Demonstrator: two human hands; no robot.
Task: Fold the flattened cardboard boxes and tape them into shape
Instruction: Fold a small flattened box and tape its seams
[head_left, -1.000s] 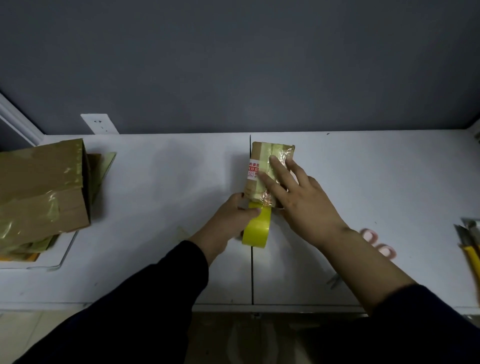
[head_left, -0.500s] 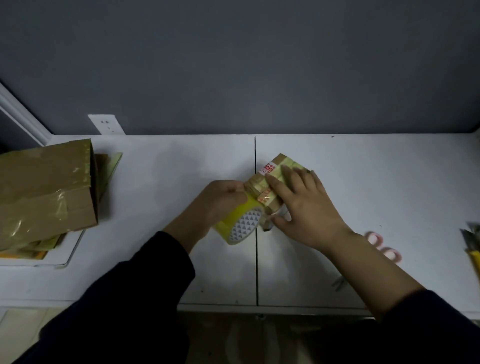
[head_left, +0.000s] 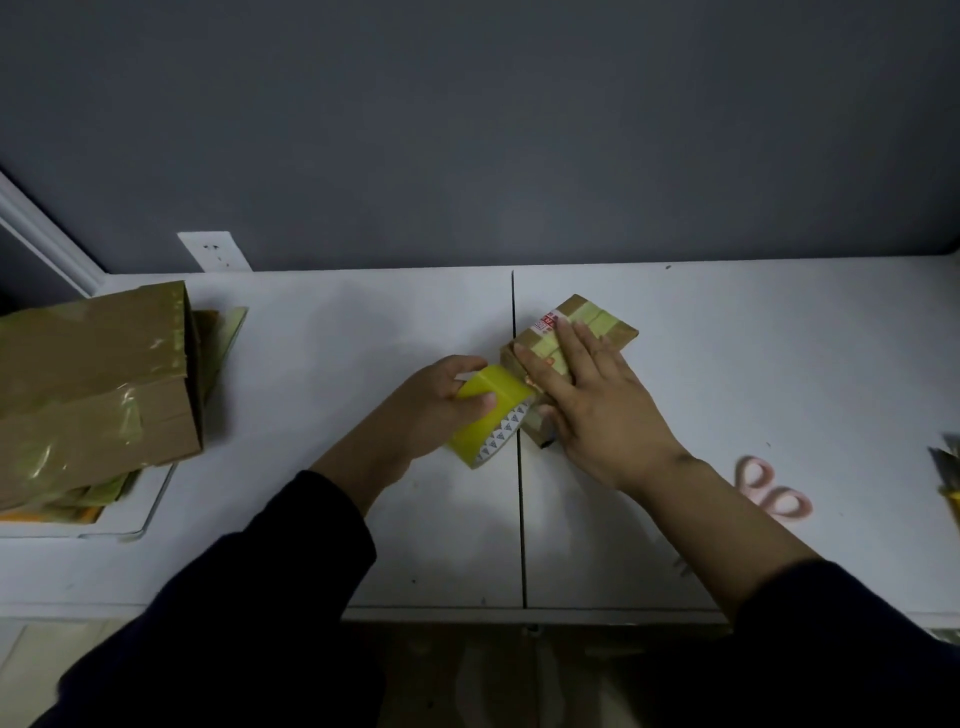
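A small brown cardboard box, striped with yellowish tape and bearing a red-and-white label, lies at the middle of the white table. My right hand presses flat on its top, fingers straight and pointing to the far left. My left hand grips a yellow tape roll against the box's near-left side. The roll's patterned white core faces the camera. Much of the box is hidden under my right hand.
A larger taped cardboard box sits on a stack of flat pieces in a white tray at the left. Pink-handled scissors lie to the right of my right arm. More tools poke in at the right edge.
The box has turned clockwise from lying lengthwise away from me to lying diagonally. The tape roll has swung from the box's near end to its left side, its core now showing.
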